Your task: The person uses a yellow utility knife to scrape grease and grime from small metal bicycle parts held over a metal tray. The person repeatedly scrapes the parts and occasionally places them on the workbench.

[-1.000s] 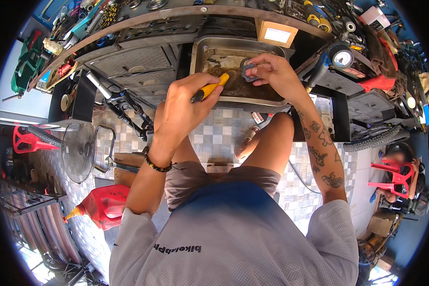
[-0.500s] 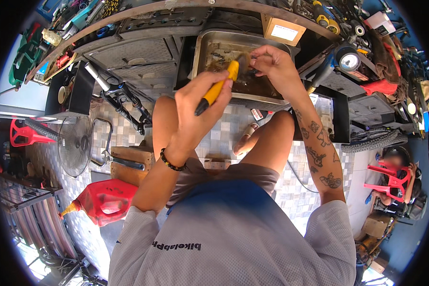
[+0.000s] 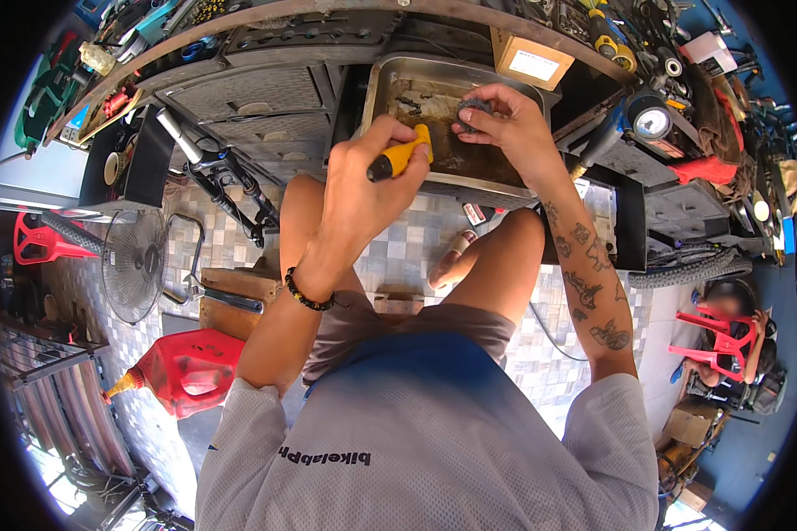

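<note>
My left hand is closed around the yellow-and-black handle of a brush, held at the left side of a metal pan. The brush's far end is hard to make out. Over the pan's right half, my right hand pinches a dark grey, round toothed sprocket between thumb and fingers. Part of the sprocket is hidden by the fingers. Brown, dirty liquid and small dark bits lie in the pan. Brush and sprocket are apart.
The pan sits above my knees, against a workbench crowded with tools. A cardboard box stands behind it. A bicycle fork leans at left, near a fan and a red jerrycan. Another person sits at far right, by a red stool.
My left hand has drawn the brush back, left and away from my right hand. The sprocket in my right hand now shows more plainly, raised among the fingers.
</note>
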### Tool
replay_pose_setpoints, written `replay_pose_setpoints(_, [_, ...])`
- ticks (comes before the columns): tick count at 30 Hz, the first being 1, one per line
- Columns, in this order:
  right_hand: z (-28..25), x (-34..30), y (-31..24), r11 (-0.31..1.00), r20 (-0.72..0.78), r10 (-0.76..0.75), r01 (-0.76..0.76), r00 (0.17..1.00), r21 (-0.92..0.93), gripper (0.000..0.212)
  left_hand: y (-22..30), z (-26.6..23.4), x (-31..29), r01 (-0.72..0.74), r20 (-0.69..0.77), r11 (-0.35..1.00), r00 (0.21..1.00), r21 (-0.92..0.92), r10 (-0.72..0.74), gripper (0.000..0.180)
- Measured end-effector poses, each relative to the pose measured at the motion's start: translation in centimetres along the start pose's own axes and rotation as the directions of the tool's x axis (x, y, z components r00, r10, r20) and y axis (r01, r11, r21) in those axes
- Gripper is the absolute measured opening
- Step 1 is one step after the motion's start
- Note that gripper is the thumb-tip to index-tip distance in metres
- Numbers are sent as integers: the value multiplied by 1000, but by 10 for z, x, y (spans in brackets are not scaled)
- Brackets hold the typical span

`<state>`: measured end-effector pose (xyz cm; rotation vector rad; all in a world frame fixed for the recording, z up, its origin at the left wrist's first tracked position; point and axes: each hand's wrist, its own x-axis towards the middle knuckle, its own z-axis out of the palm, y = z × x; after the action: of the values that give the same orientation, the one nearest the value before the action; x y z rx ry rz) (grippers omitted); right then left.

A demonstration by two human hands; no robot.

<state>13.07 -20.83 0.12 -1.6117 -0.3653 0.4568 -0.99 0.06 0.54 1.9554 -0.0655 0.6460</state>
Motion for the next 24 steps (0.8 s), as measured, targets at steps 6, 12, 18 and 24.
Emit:
replay_pose_setpoints(6, [1,-1,5,990,-76,-44,34,996,-135,19,-1,-1,1,-266,-47,963,963,-38,264,17])
replay_pose_setpoints(12, [5,-1,4,987,-99,-102,89,990,-132,20,-10,1,0,-290,-63,957,956,-26,288,20])
replay_pose_setpoints(18, [6,-2,1,990,-114,-129,121,985,-76,24,-12,0,0,-252,-33,967,967,-30,251,17])
replay_pose_setpoints(24, [9,0,4,996,-86,-84,80,993,-47,28,-8,-3,1,-167,-17,985,986,47,168,16])
